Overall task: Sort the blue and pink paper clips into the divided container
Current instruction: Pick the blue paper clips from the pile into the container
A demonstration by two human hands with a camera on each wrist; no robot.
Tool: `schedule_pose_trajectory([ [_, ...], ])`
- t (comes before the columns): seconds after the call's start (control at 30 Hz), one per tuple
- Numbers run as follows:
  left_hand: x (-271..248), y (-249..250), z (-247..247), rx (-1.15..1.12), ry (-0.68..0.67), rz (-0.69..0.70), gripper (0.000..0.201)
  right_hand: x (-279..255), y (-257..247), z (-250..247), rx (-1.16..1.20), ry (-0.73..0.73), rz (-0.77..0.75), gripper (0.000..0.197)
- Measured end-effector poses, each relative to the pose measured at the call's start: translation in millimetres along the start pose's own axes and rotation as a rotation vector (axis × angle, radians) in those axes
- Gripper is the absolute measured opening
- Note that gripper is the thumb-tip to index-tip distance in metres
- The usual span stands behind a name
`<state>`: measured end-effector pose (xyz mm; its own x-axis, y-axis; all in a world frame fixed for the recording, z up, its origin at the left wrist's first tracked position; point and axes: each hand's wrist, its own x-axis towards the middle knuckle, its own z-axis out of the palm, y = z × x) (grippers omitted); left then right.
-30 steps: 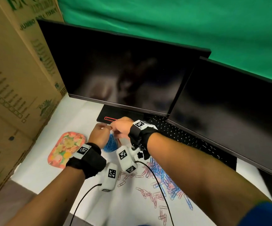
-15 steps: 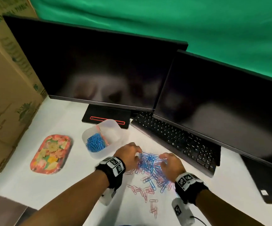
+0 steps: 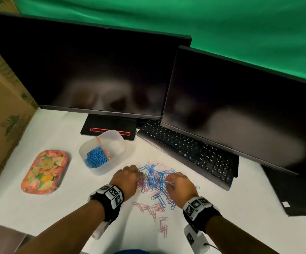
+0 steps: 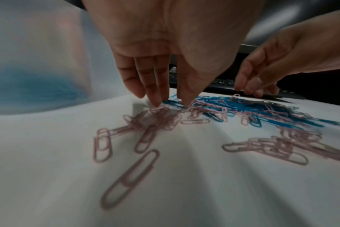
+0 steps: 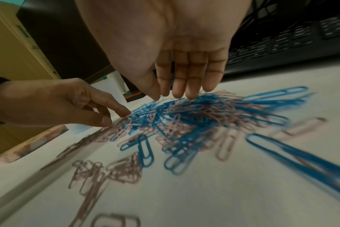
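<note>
A mixed pile of blue and pink paper clips [image 3: 154, 178] lies on the white table, with loose pink clips [image 3: 148, 208] nearer me. The clear divided container [image 3: 119, 139] stands to the pile's upper left. Its left compartment holds blue clips [image 3: 95, 158]; the right one looks empty. My left hand [image 3: 139, 174] is at the pile's left edge, straight fingers [image 4: 157, 102] and thumb touching pink clips [image 4: 161, 115]. My right hand [image 3: 167, 180] is at the pile's right edge, its fingers [image 5: 184, 92] pointing down onto the clips [image 5: 184, 116]. Neither hand plainly holds a clip.
A floral tray [image 3: 45, 171] lies left of the container. Two dark monitors [image 3: 93, 70] stand behind, with a stand [image 3: 110, 125] and a black keyboard [image 3: 185, 149] close to the pile's right. Cardboard boxes [image 3: 2, 107] wall the left side.
A second ago both hands were together above the container. They have since come down to the pile, one on each side of it, and have barely moved in the last half second.
</note>
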<state>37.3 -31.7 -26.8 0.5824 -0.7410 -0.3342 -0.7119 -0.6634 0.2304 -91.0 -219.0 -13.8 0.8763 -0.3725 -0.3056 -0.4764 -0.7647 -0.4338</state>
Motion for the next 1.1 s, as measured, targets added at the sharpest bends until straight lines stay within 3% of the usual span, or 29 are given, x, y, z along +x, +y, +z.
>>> schedule_pose_trajectory([
  [0.2, -4, -8, -1, -0.046, 0.021, -0.132, 0.046, 22, -32, 8, -0.182, -0.104, 0.119, 0.028],
  [0.37, -8, -15, 0, -0.065, 0.046, -0.140, 0.024, 25, -29, 12, -0.115, -0.093, 0.133, 0.018],
  [0.47, -10, -16, 2, -0.051, 0.031, -0.139, 0.018, 21, -24, 10, 0.014, -0.068, 0.152, 0.008],
  [0.7, -12, -14, 5, -0.139, -0.039, -0.157, 0.019, 8, -14, 1, 0.256, -0.044, 0.126, 0.015],
  [0.87, -7, -16, 4, -0.295, -0.028, -0.253, 0.045, -2, -15, -2, 0.485, -0.011, 0.096, 0.020],
  [1.1, -1, -13, 6, -0.235, -0.063, -0.285, 0.026, -4, -19, -19, 0.950, -0.009, 0.216, 0.017],
])
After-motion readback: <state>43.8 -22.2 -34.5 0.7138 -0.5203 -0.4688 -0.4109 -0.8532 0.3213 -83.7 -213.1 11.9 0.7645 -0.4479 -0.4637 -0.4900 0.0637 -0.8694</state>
